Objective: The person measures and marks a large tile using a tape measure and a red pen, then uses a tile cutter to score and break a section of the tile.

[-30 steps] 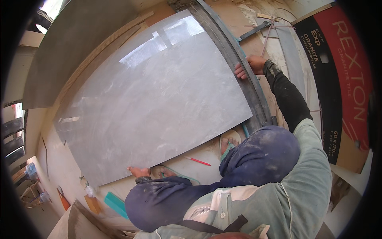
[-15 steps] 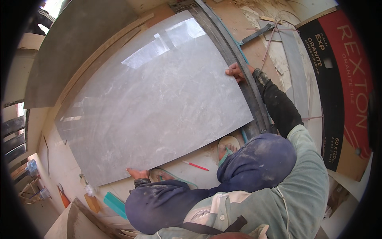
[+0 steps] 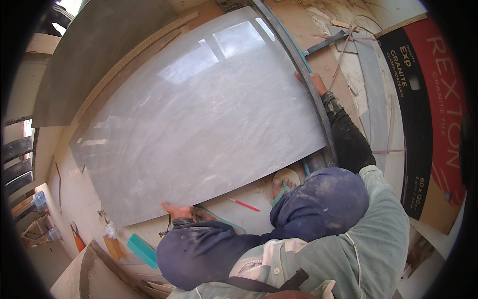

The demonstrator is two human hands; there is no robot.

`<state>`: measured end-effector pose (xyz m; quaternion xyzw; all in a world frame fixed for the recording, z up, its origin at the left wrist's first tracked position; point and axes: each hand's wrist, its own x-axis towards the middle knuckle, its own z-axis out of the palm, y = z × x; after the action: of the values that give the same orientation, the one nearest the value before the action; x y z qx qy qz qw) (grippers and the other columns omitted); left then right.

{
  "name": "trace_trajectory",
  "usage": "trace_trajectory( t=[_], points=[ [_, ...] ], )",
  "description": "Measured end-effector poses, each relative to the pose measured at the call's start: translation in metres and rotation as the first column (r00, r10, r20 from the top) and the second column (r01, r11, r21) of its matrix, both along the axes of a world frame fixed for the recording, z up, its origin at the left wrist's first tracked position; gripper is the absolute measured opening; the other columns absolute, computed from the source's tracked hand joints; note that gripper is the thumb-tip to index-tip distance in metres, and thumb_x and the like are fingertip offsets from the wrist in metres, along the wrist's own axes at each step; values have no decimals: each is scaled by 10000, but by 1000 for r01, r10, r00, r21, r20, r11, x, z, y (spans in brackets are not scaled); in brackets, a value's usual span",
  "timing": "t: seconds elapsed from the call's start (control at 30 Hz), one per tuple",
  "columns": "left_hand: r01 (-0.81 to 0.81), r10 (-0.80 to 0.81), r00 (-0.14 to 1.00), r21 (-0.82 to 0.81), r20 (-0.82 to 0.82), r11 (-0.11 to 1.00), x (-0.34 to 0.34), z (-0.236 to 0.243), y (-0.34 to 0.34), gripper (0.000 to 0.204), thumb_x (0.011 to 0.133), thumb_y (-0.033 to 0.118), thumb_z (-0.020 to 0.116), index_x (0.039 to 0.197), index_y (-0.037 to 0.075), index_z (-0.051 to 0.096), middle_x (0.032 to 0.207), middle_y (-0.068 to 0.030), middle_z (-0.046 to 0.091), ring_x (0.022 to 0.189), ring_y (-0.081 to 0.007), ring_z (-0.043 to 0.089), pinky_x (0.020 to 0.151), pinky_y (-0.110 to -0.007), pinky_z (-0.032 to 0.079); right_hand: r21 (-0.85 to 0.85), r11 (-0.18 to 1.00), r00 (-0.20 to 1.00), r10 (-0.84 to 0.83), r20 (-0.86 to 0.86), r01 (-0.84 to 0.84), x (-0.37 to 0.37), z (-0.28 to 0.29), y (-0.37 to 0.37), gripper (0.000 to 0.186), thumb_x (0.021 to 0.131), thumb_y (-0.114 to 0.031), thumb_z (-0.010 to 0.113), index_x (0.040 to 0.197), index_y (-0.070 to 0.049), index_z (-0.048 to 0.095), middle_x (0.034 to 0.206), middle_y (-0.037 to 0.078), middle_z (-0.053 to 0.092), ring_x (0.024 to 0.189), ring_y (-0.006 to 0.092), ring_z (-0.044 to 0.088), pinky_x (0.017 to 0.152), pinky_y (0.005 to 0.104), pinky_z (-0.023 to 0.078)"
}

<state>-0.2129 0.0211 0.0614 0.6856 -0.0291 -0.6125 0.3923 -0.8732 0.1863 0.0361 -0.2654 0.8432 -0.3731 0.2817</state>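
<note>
- Hands: 2, left hand [image 3: 178,211] and right hand [image 3: 314,83].
- Large grey slabs: 2, one glossy slab [image 3: 199,134] and one darker slab [image 3: 99,65].
- Long metal rail [image 3: 320,107]: 1.
- Red pencil or pen [image 3: 245,204]: 1.
- Teal tray-like piece [image 3: 142,250]: 1.
- Red-and-black carton [image 3: 423,99]: 1.
- Feet: 2, left foot [image 3: 205,215] (partly covered), right foot [image 3: 278,188].
- Orange-handled tool [image 3: 79,242]: 1.
- Grey strips [image 3: 374,94], right side: overlapping, exact count uncertain.
</note>
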Motion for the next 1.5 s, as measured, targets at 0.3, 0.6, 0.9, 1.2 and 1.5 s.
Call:
trace_trajectory(
  t=[0.3, 0.6, 0.9, 1.2, 1.5],
  points=[
    [275, -286, 948, 93, 137, 957, 13, -30, 25, 754, 909, 728, 363, 1424, 192, 495, 1349, -72, 580, 1127, -350, 563, 838, -525, 510, 102, 986, 940, -89, -329, 129, 1, 26, 10, 702, 922, -591, 595, 667, 62, 626, 585, 225, 570, 562, 276, 611, 609, 457, 475],
    [24, -78, 982, 300, 172, 954, -55, -4, 8, 750, 930, 748, 369, 1409, 185, 496, 1387, -46, 559, 1152, -329, 549, 895, -480, 485, 170, 984, 891, 37, -453, 46, -9, 38, -7, 736, 957, -607, 516, 687, 66, 645, 697, 323, 592, 703, 469, 634, 690, 525, 485],
    [87, -84, 996, 89, -31, 992, -58, -13, -2, 722, 970, 700, 388, 1409, 135, 487, 1433, -45, 521, 1263, -295, 495, 1031, -487, 435, 367, 930, 804, 233, -547, -20, -9, 36, 3, 686, 1011, -560, 420, 835, 25, 732, 816, 279, 680, 834, 461, 666, 812, 525, 526],
    [54, -39, 980, 72, -196, 996, -47, -15, 9, 731, 967, 718, 367, 1440, 168, 463, 1467, -47, 494, 1304, -314, 479, 1085, -534, 393, 593, 796, 825, 254, -504, 117, -2, 61, -28, 677, 974, -603, 453, 944, 13, 731, 948, 285, 698, 944, 458, 674, 839, 526, 531],
    [39, 22, 936, 164, -352, 986, -60, 16, -11, 792, 998, 656, 413, 1513, 63, 315, 1528, -186, 394, 1399, -332, 432, 1142, -523, 369, 155, 970, 586, 17, -810, 186, -26, 158, -9, 404, 945, -446, 666, 878, -48, 669, 752, 98, 648, 705, 259, 638, 683, 403, 502]
  ],
)
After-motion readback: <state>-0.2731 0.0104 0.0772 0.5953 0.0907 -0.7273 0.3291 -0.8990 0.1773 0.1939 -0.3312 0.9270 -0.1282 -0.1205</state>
